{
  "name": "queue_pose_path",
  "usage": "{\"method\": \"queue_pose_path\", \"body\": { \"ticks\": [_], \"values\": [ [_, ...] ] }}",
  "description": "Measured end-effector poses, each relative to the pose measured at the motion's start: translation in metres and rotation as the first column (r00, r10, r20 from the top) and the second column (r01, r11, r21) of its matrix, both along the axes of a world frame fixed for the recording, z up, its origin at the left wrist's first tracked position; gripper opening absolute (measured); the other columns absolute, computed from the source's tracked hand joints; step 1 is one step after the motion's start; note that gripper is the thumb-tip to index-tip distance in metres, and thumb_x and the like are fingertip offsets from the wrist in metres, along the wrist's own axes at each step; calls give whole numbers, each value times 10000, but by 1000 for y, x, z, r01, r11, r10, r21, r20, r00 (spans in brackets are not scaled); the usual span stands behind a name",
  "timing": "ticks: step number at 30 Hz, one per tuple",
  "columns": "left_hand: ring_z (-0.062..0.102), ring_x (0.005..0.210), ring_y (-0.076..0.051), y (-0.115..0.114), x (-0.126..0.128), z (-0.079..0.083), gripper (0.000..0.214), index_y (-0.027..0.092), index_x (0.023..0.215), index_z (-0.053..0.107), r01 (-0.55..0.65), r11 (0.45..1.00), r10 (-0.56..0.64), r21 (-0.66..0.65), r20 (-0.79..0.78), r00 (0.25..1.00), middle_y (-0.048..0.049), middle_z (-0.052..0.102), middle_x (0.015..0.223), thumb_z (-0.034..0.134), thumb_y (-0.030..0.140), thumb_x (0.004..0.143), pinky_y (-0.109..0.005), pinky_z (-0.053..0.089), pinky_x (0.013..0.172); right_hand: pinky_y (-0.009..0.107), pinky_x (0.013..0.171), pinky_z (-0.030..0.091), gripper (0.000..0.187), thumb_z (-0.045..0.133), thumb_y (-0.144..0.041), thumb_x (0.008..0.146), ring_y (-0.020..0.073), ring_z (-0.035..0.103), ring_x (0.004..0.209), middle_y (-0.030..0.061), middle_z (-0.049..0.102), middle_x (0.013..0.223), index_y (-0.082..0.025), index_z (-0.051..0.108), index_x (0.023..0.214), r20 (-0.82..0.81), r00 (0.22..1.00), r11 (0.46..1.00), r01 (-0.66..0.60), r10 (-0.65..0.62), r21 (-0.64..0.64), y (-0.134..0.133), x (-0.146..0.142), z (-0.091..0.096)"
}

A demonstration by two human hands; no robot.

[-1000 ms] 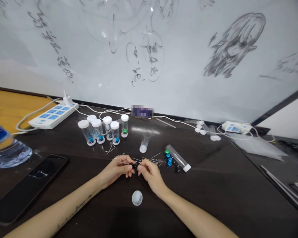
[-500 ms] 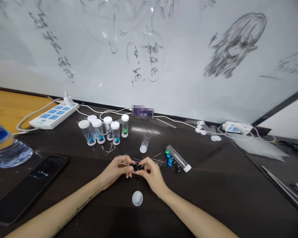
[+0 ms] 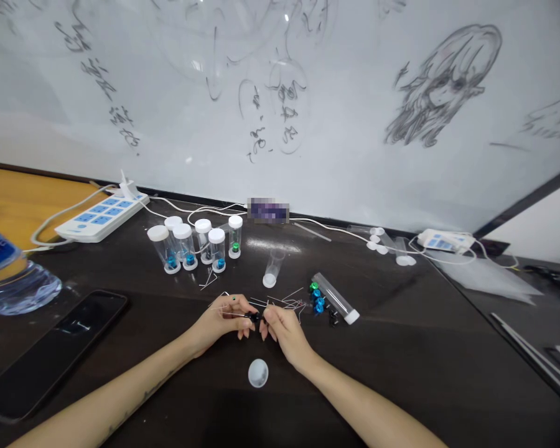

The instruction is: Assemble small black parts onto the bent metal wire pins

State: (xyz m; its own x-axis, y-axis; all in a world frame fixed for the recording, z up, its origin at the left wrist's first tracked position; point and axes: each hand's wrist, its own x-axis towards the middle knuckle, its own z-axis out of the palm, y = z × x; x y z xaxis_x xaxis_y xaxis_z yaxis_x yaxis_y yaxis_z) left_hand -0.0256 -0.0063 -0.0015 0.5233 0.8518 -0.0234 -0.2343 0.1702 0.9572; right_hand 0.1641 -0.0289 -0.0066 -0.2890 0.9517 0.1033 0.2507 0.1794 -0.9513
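My left hand (image 3: 221, 322) and my right hand (image 3: 282, 328) meet at the middle of the dark table, fingertips pinched together on a small black part (image 3: 254, 318) with thin wire leads. Loose thin wires (image 3: 287, 300) lie just beyond my fingers. A white round cap (image 3: 257, 373) lies on the table just below my hands. To the right are small blue and green parts (image 3: 316, 298) beside a clear tube (image 3: 336, 298) lying on its side.
Several capped clear vials (image 3: 196, 244) with blue and green parts stand behind. An open tube (image 3: 271, 269) lies near them. A phone (image 3: 46, 354) and water bottle (image 3: 9, 277) are at left, a power strip (image 3: 101, 218) at back left, caps (image 3: 377, 241) and a charger (image 3: 443, 239) at back right.
My fingertips have shifted slightly together around the small black part; my right hand has turned a little. Nothing else on the table has moved.
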Motion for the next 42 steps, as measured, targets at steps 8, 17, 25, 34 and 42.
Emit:
{"method": "queue_pose_path", "body": {
  "ticks": [8, 17, 25, 34, 42],
  "values": [
    [626, 576, -142, -1, 0, 0, 189, 134, 853, 667, 23, 1000, -23, -4, -14, 1000, -47, 704, 697, 765, 216, 714, -237, 482, 524, 231, 488, 307, 673, 322, -584, 955, 111, 439, 450, -5, 472, 462, -163, 566, 490, 32, 999, 1000, 17, -17, -3, -1, 1, -3],
    [616, 555, -143, -3, 1, 4, 178, 133, 837, 682, 2, 1000, -1, 15, -32, 999, -39, 692, 668, 768, 211, 701, -239, 475, 506, 233, 490, 322, 646, 316, -590, 953, 114, 444, 469, -2, 488, 492, -169, 529, 512, 1, 1000, 1000, 23, -23, 3, -2, 0, -2],
    [586, 568, -123, 2, -1, 1, 174, 142, 883, 679, -142, 989, 141, 29, 40, 989, -37, 693, 705, 734, 242, 751, -217, 448, 515, 214, 466, 331, 329, 447, -504, 943, 97, 424, 485, -17, 570, 712, -200, 524, 1042, -103, 993, 999, 52, -51, 11, -3, -2, 4],
    [562, 517, -114, 2, -1, 0, 180, 132, 880, 674, -86, 994, 87, 63, -11, 996, -30, 679, 653, 736, 238, 749, -220, 446, 496, 213, 480, 312, 335, 452, -444, 961, 91, 403, 479, -23, 548, 625, -177, 568, 797, -89, 996, 1000, 24, -25, -7, -2, -2, 5],
    [563, 521, -112, 0, 0, 0, 177, 127, 884, 672, -65, 994, 68, 93, -33, 997, -14, 658, 630, 731, 233, 754, -225, 459, 502, 217, 468, 315, 483, 349, -451, 996, 93, 423, 436, -17, 524, 505, -155, 567, 684, -72, 997, 1000, 3, -4, -17, -3, -3, 0]
  ]
}}
